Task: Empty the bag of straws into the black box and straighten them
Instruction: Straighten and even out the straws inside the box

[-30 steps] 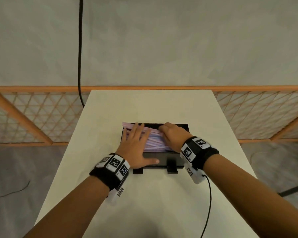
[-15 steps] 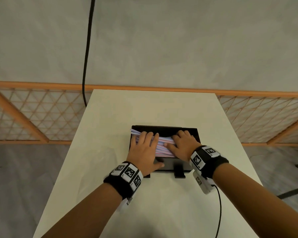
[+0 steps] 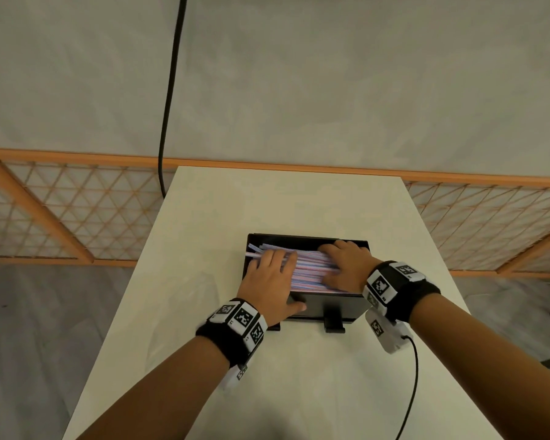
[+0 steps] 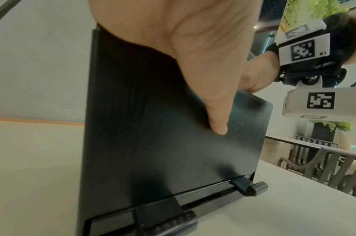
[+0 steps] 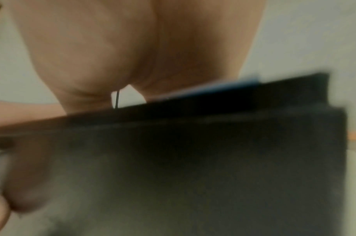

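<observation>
The black box stands in the middle of the white table, and pink and blue straws lie across it. My left hand lies flat on the left part of the straws. Its thumb presses on the box's front wall. My right hand rests flat on the straws at the right end. A few straw tips stick up at the box's left rim. In the blurred right wrist view, my palm sits above the box wall, with a blue straw edge showing.
A clear plastic bag lies flat on the table left of the box. An orange lattice fence runs behind the table. A black cable hangs down the wall, and another cable trails from my right wrist.
My right hand slid from the middle of the straws to the right end. The straws slanted over the left rim before and now lie more level in the box.
</observation>
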`<state>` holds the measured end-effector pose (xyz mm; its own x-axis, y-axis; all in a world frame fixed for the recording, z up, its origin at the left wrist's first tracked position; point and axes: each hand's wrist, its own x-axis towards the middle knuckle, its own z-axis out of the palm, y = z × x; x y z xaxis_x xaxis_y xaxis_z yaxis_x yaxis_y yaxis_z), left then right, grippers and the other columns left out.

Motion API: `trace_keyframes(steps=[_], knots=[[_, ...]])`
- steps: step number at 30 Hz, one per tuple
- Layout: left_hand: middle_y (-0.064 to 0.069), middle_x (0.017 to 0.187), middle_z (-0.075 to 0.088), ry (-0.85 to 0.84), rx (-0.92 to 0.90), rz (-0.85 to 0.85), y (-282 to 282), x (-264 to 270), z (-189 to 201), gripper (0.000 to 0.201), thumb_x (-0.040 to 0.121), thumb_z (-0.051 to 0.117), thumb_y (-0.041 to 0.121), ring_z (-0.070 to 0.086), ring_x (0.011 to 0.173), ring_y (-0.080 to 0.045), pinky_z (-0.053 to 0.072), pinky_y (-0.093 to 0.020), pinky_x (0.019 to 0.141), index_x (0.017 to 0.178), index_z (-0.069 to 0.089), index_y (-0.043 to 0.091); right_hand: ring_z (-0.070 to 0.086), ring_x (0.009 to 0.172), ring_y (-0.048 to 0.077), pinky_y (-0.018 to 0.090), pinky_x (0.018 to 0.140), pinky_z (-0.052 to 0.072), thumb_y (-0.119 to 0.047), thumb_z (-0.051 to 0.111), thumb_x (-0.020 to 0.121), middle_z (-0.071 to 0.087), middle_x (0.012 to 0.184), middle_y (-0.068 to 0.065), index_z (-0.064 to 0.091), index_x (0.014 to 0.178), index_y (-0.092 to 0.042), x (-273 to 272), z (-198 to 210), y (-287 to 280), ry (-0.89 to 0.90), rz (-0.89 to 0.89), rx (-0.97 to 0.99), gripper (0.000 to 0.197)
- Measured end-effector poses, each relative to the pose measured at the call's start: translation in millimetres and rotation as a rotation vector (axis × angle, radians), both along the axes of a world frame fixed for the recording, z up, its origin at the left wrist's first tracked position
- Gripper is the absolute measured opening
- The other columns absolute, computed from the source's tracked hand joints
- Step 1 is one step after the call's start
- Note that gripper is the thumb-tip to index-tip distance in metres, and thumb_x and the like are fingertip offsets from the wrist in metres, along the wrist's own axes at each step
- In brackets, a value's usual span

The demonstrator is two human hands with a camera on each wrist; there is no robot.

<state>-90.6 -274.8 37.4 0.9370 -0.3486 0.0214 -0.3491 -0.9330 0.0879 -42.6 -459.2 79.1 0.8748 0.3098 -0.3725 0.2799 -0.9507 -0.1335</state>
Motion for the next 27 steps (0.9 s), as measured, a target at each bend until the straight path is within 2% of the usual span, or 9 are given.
trace_keyframes(steps=[5, 9, 14, 17, 20, 22, 24, 27], knots=[[-0.008, 0.146, 0.025, 0.041, -0.095, -0.029, 4.6, -1.0, 0.4, 0.098, 0.074, 0.061, 0.060, 0.023, 0.134, -0.025, 0.029, -0.038, 0.110, 0.146, 0.013, 0.012, 0.049, 0.113, 0.031, 0.042, 0.096, 0.043, -0.041, 0.059, 0.081, 0.047, 0.126, 0.011, 0.040, 0.130, -0.014, 0.6, 2.5, -0.1, 0.062, -0.002, -0.008, 0.059], [-0.007, 0.140, 0.029, 0.020, -0.286, -0.022, 8.9, -2.0, 6.8, 0.092, 0.067, 0.071, 0.052, 0.026, 0.130, -0.023, 0.034, -0.034, 0.107, 0.139, 0.029, 0.014, 0.056, 0.106, 0.033, 0.039, 0.090, 0.046, -0.026, 0.058, 0.083, 0.054, 0.120, 0.014, 0.036, 0.128, -0.014, 0.6, 7.2, 1.3, 0.061, 0.060, -0.025, 0.052], [-0.013, 0.137, 0.041, -0.116, -0.122, 0.039, 10.7, -7.6, 7.3, 0.096, 0.053, 0.067, 0.067, 0.035, 0.124, -0.031, 0.042, -0.045, 0.095, 0.130, 0.040, 0.017, 0.057, 0.108, 0.031, 0.043, 0.093, 0.040, -0.014, 0.051, 0.084, 0.059, 0.117, 0.009, 0.034, 0.127, -0.019, 1.5, 10.2, 7.9, 0.027, 0.167, -0.223, 0.046], [-0.016, 0.135, 0.044, -0.202, -0.123, 0.034, 13.3, -6.5, 4.6, 0.098, 0.049, 0.066, 0.072, 0.033, 0.123, -0.032, 0.042, -0.048, 0.095, 0.125, 0.041, 0.017, 0.059, 0.106, 0.031, 0.046, 0.095, 0.037, -0.011, 0.053, 0.082, 0.060, 0.115, 0.008, 0.034, 0.126, -0.019, 3.8, 16.1, 11.4, -0.034, 0.230, -0.336, 0.048], [-0.014, 0.139, 0.040, -0.164, -0.104, 0.008, 12.3, -3.9, 6.5, 0.103, 0.053, 0.061, 0.076, 0.035, 0.127, -0.033, 0.036, -0.049, 0.104, 0.131, 0.032, 0.018, 0.059, 0.104, 0.031, 0.045, 0.095, 0.034, -0.012, 0.056, 0.081, 0.060, 0.114, 0.008, 0.034, 0.127, -0.018, 6.7, 23.0, 10.7, -0.077, 0.251, -0.385, 0.052], [-0.011, 0.144, 0.033, -0.072, -0.059, -0.007, 9.7, -1.2, 7.5, 0.110, 0.057, 0.056, 0.080, 0.030, 0.133, -0.030, 0.021, -0.048, 0.113, 0.141, 0.022, 0.018, 0.058, 0.106, 0.031, 0.044, 0.094, 0.035, -0.014, 0.056, 0.082, 0.058, 0.117, 0.009, 0.032, 0.130, -0.018, 6.8, 25.1, 8.2, -0.104, 0.260, -0.388, 0.053], [-0.009, 0.147, 0.030, -0.003, -0.004, -0.010, 6.7, 2.6, 6.1, 0.116, 0.059, 0.049, 0.084, 0.025, 0.137, -0.027, 0.007, -0.049, 0.117, 0.146, 0.012, 0.017, 0.053, 0.112, 0.031, 0.044, 0.096, 0.034, -0.015, 0.054, 0.083, 0.053, 0.123, 0.009, 0.032, 0.132, -0.019, 4.9, 22.0, 4.2, -0.093, 0.241, -0.317, 0.054], [-0.007, 0.149, 0.029, 0.085, 0.001, 0.010, 4.9, 7.4, 4.0, 0.122, 0.058, 0.043, 0.089, 0.025, 0.138, -0.025, 0.000, -0.051, 0.117, 0.147, 0.007, 0.015, 0.045, 0.119, 0.029, 0.042, 0.100, 0.034, -0.029, 0.056, 0.083, 0.045, 0.131, 0.007, 0.032, 0.137, -0.023, 0.4, 13.2, -5.1, -0.074, 0.191, -0.097, 0.059]])
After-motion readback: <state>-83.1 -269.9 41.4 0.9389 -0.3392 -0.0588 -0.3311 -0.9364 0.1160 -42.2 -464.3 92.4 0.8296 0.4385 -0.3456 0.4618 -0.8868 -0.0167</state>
